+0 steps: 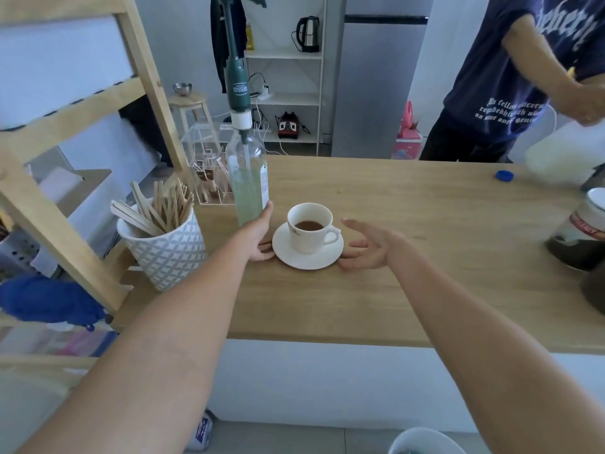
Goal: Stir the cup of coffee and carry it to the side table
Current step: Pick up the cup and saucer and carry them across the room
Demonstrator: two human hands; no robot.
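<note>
A white cup (309, 229) with brown coffee stands on a white saucer (307, 257) on the wooden counter (393, 290). My left hand (260, 235) rests at the saucer's left edge, fingers spread, touching or nearly touching the rim. At the saucer's right side my right hand (368, 245) hovers with its fingers apart, holding nothing. A patterned white holder (167, 253) full of wooden stir sticks (162, 208) stands left of the cup.
A tall syrup bottle (247, 178) with a green pump stands just behind my left hand. A wooden shelf frame (65, 191) rises at left. Another person (510, 77) stands behind the counter at right holding a milk jug (556, 155). A blue cap (504, 175) and a jar (586, 231) sit at right.
</note>
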